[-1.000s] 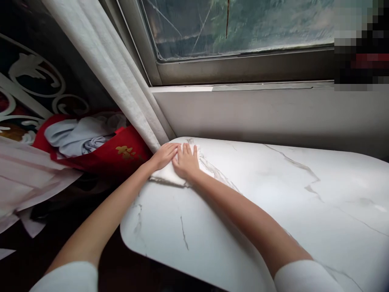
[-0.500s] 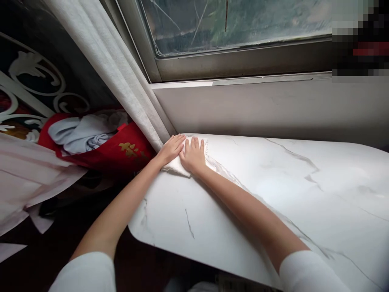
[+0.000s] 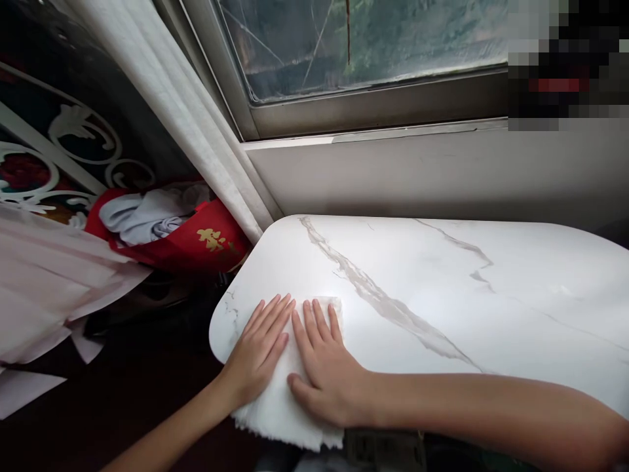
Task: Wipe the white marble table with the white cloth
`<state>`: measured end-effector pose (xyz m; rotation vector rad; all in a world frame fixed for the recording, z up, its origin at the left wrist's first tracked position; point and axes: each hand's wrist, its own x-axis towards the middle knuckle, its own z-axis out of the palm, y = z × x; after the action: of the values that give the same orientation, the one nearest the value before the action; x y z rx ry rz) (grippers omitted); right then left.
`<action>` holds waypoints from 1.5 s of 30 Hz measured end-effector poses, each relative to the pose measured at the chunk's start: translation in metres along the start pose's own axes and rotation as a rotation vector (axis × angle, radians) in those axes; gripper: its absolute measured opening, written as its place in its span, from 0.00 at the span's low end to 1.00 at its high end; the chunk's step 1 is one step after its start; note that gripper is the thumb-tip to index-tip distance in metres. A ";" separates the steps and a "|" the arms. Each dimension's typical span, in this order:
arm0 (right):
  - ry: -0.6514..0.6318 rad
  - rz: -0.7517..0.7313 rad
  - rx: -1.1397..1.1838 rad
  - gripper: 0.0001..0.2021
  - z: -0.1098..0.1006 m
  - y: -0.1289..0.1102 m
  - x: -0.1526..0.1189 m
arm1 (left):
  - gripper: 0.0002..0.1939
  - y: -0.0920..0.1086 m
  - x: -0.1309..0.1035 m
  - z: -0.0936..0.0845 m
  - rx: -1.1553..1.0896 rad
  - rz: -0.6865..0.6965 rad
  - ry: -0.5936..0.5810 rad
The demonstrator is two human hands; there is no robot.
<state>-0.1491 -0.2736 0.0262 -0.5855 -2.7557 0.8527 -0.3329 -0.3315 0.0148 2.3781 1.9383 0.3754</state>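
A white cloth [image 3: 289, 419] lies spread at the near left part of the white marble-patterned table [image 3: 403, 262], its ragged lower edge hanging past the front rim. Flat on its left side rests my left hand [image 3: 260, 351], fingers stretched out and pointing away from me. My right hand [image 3: 327, 370] presses flat on the right side of the same cloth, thumb spread toward the left hand. Only a small gap separates the two hands. Both palms hide the middle of the cloth.
Left of the table a red bag [image 3: 181, 246] holds pale clothes [image 3: 142, 213]. A light curtain [image 3: 187, 98] hangs beside the window [image 3: 373, 49]. Pale pink fabric [image 3: 59, 282] drapes at the far left, under white scrollwork [image 3: 83, 131]. A wall [image 3: 393, 177] borders the table's back edge.
Both hands and the cloth have come from the table's back left corner to its near edge, toward me. The cloth now lies more spread out beneath the palms.
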 end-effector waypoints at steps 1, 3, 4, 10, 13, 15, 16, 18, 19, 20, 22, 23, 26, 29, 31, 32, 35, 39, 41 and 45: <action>0.010 0.032 -0.001 0.39 -0.002 0.005 0.006 | 0.25 -0.003 0.010 0.002 0.029 0.009 -0.006; 0.073 0.128 -0.023 0.37 -0.009 0.020 0.030 | 0.25 -0.017 0.043 0.005 0.077 0.015 -0.004; 0.119 0.187 -0.044 0.34 -0.014 0.030 0.046 | 0.25 -0.026 0.064 0.008 0.095 0.014 0.002; 0.342 0.402 -0.171 0.27 -0.066 0.125 0.132 | 0.25 -0.059 0.206 0.028 0.139 -0.075 0.046; 0.399 0.430 -0.262 0.26 -0.093 0.172 0.141 | 0.24 -0.046 0.262 0.039 0.131 -0.117 0.089; 0.428 0.465 -0.318 0.26 -0.106 0.194 0.133 | 0.23 -0.030 0.288 0.046 0.121 -0.103 0.106; 0.441 0.485 -0.338 0.26 -0.111 0.201 0.126 | 0.23 -0.021 0.297 0.049 0.116 -0.089 0.115; 0.463 0.519 -0.368 0.26 -0.116 0.210 0.107 | 0.23 -0.002 0.305 0.055 0.099 -0.064 0.130; 0.471 0.535 -0.379 0.26 -0.116 0.211 0.096 | 0.23 0.008 0.306 0.058 0.088 -0.051 0.135; 0.475 0.550 -0.387 0.26 -0.116 0.210 0.085 | 0.23 0.019 0.303 0.061 0.076 -0.038 0.134; 0.471 0.570 -0.406 0.26 -0.111 0.201 0.059 | 0.23 0.039 0.289 0.064 0.055 -0.015 0.117; 0.466 0.572 -0.418 0.26 -0.107 0.193 0.046 | 0.24 0.048 0.278 0.065 0.050 -0.005 0.106; 0.426 0.543 -0.447 0.27 -0.089 0.158 0.007 | 0.24 0.074 0.230 0.064 0.052 0.025 0.092; 0.342 0.463 -0.426 0.27 -0.067 0.112 -0.034 | 0.25 0.092 0.166 0.057 0.025 0.060 0.087; 0.280 0.392 -0.390 0.27 -0.053 0.083 -0.061 | 0.26 0.102 0.122 0.052 -0.033 0.079 0.070; 0.256 0.358 -0.373 0.27 -0.048 0.071 -0.075 | 0.27 0.106 0.102 0.049 -0.080 0.097 0.054; 0.202 0.282 -0.328 0.28 -0.042 0.049 -0.107 | 0.29 0.117 0.061 0.045 -0.202 0.134 0.004; 0.151 0.241 -0.321 0.28 -0.059 0.069 -0.118 | 0.29 0.124 0.074 0.051 -0.225 0.127 -0.005; 0.105 0.226 -0.330 0.28 -0.079 0.099 -0.109 | 0.27 0.125 0.111 0.058 -0.216 0.101 -0.002; 0.076 0.279 -0.358 0.28 -0.127 0.179 -0.077 | 0.24 0.130 0.212 0.073 -0.186 0.044 0.041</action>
<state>0.0137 -0.1082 0.0209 -1.0614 -2.8128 0.3693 -0.1532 -0.1457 0.0021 2.3148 1.7819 0.5842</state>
